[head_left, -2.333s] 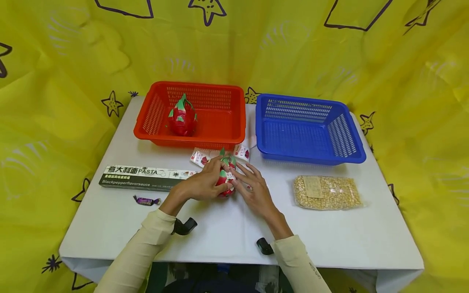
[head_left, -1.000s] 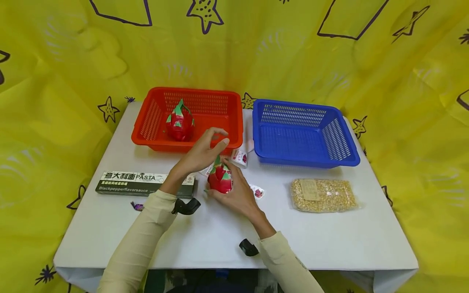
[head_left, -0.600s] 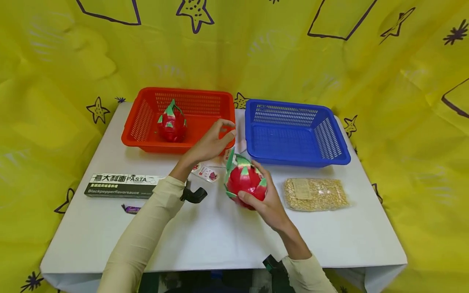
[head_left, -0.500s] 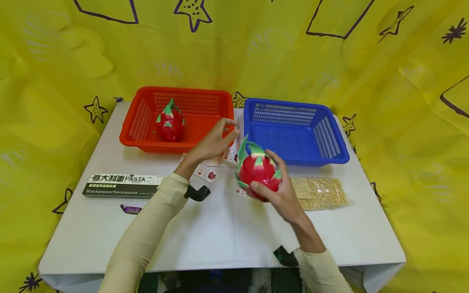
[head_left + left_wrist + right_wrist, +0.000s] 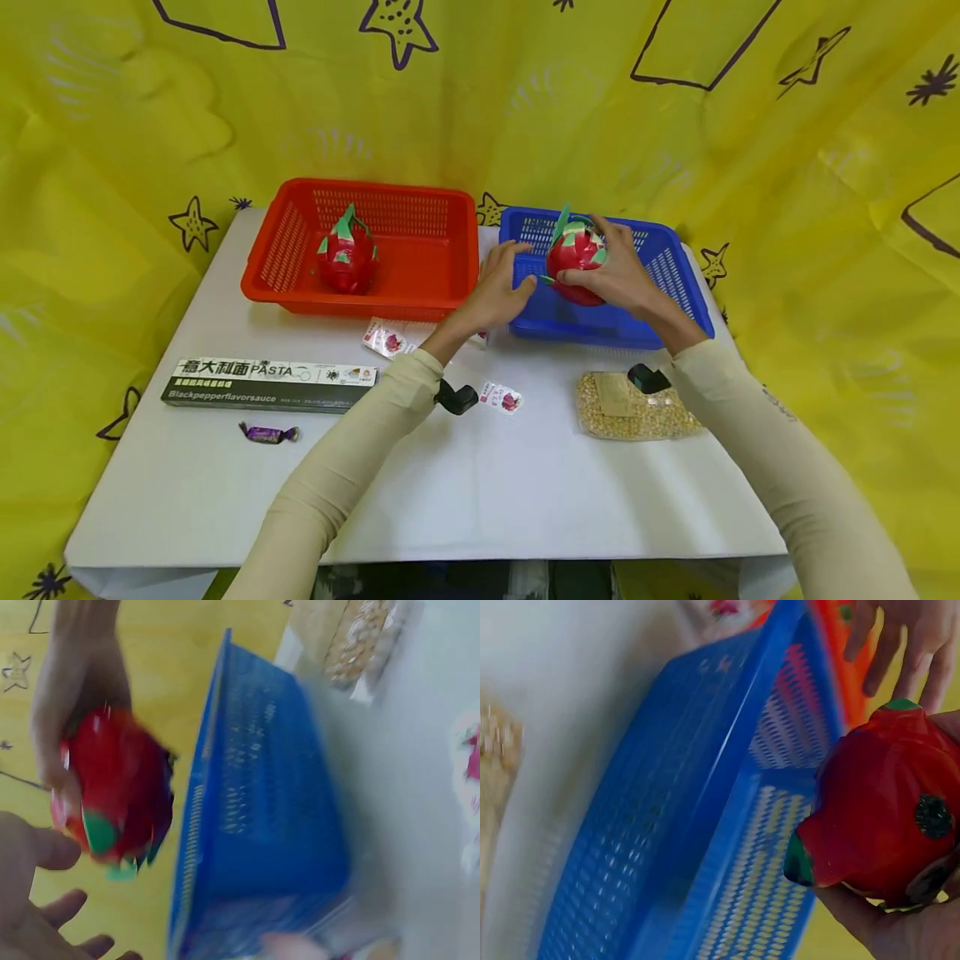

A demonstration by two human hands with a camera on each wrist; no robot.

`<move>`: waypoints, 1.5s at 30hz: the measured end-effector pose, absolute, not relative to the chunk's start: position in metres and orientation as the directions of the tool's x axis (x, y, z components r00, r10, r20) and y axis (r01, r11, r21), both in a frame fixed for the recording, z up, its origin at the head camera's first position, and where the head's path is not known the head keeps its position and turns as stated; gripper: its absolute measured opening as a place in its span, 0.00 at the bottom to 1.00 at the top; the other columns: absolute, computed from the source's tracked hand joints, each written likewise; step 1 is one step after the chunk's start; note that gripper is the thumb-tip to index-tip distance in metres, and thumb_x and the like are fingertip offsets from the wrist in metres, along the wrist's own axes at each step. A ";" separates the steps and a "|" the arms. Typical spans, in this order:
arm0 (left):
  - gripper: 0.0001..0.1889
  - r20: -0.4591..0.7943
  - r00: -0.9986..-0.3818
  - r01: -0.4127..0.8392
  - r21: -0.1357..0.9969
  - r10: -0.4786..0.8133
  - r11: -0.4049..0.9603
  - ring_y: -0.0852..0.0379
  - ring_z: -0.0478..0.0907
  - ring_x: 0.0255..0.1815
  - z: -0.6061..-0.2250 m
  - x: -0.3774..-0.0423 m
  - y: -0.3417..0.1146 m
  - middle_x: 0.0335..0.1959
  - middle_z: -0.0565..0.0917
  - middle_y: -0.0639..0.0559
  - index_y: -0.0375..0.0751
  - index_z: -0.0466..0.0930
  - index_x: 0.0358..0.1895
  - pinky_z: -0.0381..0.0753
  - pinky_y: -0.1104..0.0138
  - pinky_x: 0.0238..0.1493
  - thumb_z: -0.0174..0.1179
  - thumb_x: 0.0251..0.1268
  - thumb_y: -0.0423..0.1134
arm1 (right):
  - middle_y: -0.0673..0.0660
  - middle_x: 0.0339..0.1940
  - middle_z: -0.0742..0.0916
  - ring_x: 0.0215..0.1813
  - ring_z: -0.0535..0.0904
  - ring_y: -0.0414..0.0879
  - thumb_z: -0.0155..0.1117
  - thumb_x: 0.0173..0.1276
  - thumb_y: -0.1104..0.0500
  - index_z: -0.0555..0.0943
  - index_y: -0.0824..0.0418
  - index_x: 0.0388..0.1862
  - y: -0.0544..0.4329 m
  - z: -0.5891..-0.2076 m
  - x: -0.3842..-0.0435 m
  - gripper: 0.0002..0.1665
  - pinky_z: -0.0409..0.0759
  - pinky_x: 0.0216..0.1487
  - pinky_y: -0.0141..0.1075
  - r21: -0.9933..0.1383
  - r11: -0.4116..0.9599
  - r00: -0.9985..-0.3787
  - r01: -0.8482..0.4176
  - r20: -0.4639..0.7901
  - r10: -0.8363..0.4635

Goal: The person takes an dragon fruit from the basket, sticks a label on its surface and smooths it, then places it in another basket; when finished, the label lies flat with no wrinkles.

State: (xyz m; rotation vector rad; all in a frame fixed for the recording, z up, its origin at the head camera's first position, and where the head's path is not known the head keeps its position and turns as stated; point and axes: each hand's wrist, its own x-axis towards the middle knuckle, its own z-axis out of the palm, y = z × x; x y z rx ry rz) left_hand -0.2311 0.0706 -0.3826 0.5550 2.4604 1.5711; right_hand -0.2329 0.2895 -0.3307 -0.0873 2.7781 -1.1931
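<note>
My right hand [image 5: 626, 271] grips a red dragon fruit [image 5: 572, 260] with green scales, thumb on its near side. The fruit is over the blue basket [image 5: 585, 335]; whether it touches the basket floor is unclear in the head view, while the right wrist view shows its dark-spotted end [image 5: 889, 802] above the rim. My left hand [image 5: 497, 290] hovers at the blue basket's left rim, fingers spread and holding nothing; the left wrist view shows it beside the fruit [image 5: 120, 780]. A second dragon fruit [image 5: 347, 265] sits in the red basket [image 5: 420, 262].
Small dragon-fruit labels lie on the white table: one label [image 5: 501, 398] near the middle, others [image 5: 390, 337] before the red basket. A pasta box [image 5: 262, 396] and purple-wrapped candy [image 5: 268, 434] are at left. A bag of corn kernels [image 5: 630, 421] lies right, partly behind my right sleeve.
After both hands worked at the fruit, my right hand lifted it from the table and carried it right and away over the blue basket. My left hand let go and moved right.
</note>
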 end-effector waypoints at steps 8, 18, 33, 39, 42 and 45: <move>0.33 0.043 -0.959 0.161 0.898 0.282 0.410 0.41 0.38 0.89 -0.423 -0.219 0.091 0.88 0.42 0.39 0.43 0.58 0.83 0.42 0.46 0.87 0.51 0.78 0.31 | 0.74 0.79 0.57 0.74 0.65 0.72 0.76 0.64 0.53 0.44 0.63 0.89 0.286 -0.368 -0.265 0.67 0.74 0.71 0.66 -0.596 0.803 -0.962 -0.015 -0.210 -0.174; 0.38 -0.010 -0.970 0.097 0.903 0.245 0.419 0.40 0.35 0.89 -0.435 -0.219 0.087 0.88 0.35 0.42 0.45 0.47 0.86 0.39 0.46 0.87 0.50 0.78 0.32 | 0.75 0.75 0.56 0.74 0.65 0.73 0.78 0.63 0.54 0.46 0.69 0.86 0.276 -0.406 -0.268 0.65 0.69 0.76 0.63 -0.568 0.823 -0.933 -0.014 -0.288 -0.215; 0.37 -0.010 -0.934 0.158 0.886 0.358 0.437 0.39 0.29 0.88 -0.422 -0.220 0.080 0.88 0.30 0.39 0.41 0.42 0.85 0.36 0.44 0.87 0.48 0.80 0.33 | 0.77 0.76 0.54 0.73 0.66 0.75 0.79 0.63 0.51 0.47 0.66 0.85 0.276 -0.405 -0.278 0.65 0.72 0.74 0.64 -0.561 0.828 -0.927 0.005 -0.312 -0.206; 0.37 0.072 -0.891 0.282 0.862 0.449 0.421 0.38 0.28 0.88 -0.396 -0.212 0.074 0.88 0.30 0.40 0.42 0.44 0.86 0.34 0.40 0.85 0.50 0.81 0.36 | 0.78 0.77 0.56 0.74 0.65 0.75 0.75 0.66 0.51 0.48 0.68 0.85 0.290 -0.400 -0.279 0.62 0.73 0.72 0.65 -0.565 0.825 -0.932 -0.007 -0.295 -0.210; 0.37 0.113 -0.887 0.296 0.883 0.447 0.363 0.39 0.28 0.89 -0.380 -0.210 0.066 0.89 0.31 0.43 0.44 0.44 0.86 0.36 0.37 0.84 0.50 0.82 0.36 | 0.77 0.77 0.58 0.74 0.64 0.74 0.73 0.69 0.52 0.48 0.69 0.84 0.297 -0.398 -0.280 0.59 0.73 0.72 0.66 -0.572 0.820 -0.934 -0.024 -0.280 -0.223; 0.37 0.135 -0.899 0.290 0.896 0.417 0.336 0.42 0.31 0.89 -0.371 -0.209 0.056 0.89 0.34 0.44 0.45 0.45 0.86 0.40 0.37 0.84 0.50 0.81 0.35 | 0.77 0.76 0.60 0.75 0.64 0.73 0.74 0.70 0.54 0.49 0.71 0.84 0.302 -0.398 -0.281 0.57 0.72 0.73 0.66 -0.575 0.817 -0.935 -0.039 -0.267 -0.232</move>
